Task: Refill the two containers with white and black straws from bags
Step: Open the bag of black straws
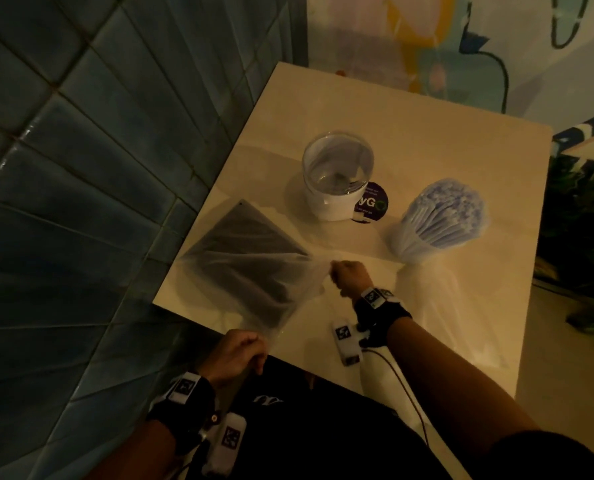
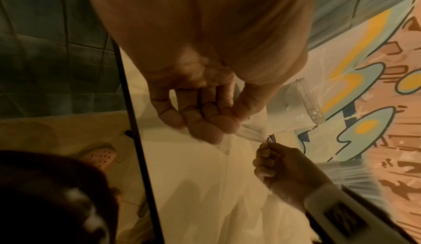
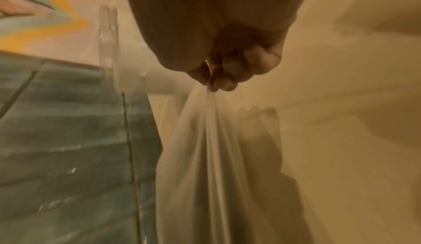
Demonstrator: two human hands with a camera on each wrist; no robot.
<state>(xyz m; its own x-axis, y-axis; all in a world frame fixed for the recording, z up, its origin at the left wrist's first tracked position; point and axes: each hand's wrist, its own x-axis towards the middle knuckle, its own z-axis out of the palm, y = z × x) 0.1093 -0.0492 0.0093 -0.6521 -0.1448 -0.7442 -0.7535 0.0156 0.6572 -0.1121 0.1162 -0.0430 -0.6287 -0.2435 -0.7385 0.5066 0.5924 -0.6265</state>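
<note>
A clear plastic bag of black straws (image 1: pixel 250 265) lies on the cream table (image 1: pixel 427 161) near its left edge. My left hand (image 1: pixel 243 351) grips the bag's near corner at the table's front edge, and its fingers (image 2: pixel 205 122) pinch the stretched film. My right hand (image 1: pixel 349 277) pinches the bag's other top corner (image 3: pixel 212 93), pulling the film taut between the hands. Behind stands an empty clear container (image 1: pixel 338 176) with a white base. To its right a second container (image 1: pixel 440 221) is packed with white straws.
A purple round sticker (image 1: pixel 373 202) lies beside the empty container. An empty clear bag (image 1: pixel 454 306) lies flat on the right of the table. Blue tiled wall (image 1: pixel 81 168) runs along the left; a painted wall and a plant (image 1: pixel 582 209) stand behind and right.
</note>
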